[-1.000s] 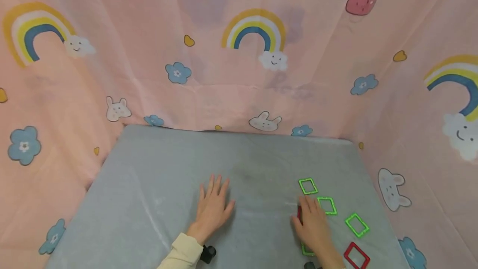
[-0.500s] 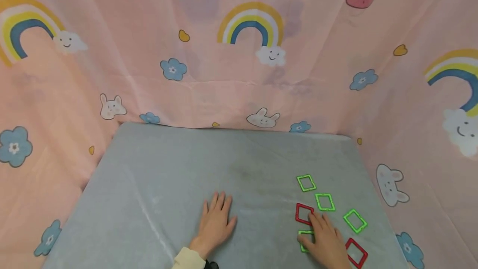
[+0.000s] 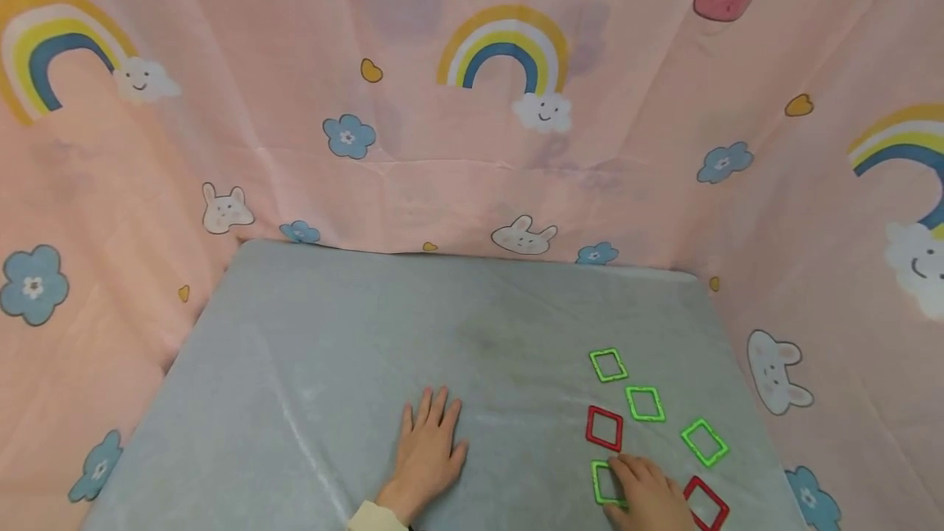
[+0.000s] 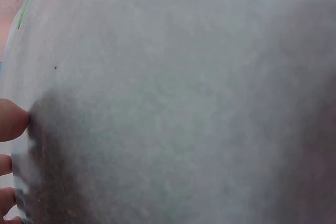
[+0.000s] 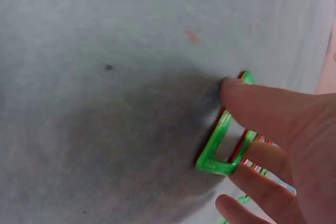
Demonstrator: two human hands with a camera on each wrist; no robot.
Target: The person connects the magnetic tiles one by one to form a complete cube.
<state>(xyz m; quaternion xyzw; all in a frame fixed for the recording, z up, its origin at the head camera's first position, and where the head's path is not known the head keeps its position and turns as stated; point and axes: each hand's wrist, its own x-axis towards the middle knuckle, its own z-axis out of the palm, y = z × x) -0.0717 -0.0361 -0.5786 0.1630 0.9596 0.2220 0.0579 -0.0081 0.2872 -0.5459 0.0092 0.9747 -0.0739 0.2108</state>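
Your right hand (image 3: 652,496) pinches a green frame (image 5: 215,143) at its 9 o'clock — 1 red frame (image 3: 590,426) sits near, at the green one's 12 o'clock — while your left hand (image 3: 428,457) rests, fingers extended, on the grey cloth (image 3: 332,334).

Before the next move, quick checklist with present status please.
1. Right hand on the near green frame: ok, thumb at one side, fingers at the opposite.
2. Near green frame fully visible: not ok, the right hand covers part of it.
3. Near green frame lifted off the table: cannot tell.
4. Left hand free: ok, fingers spread, holding nothing.
5. Red frame ahead apart from the green one: ok, a gap shows.
6. Right hand touching the red frame beside it: cannot tell.
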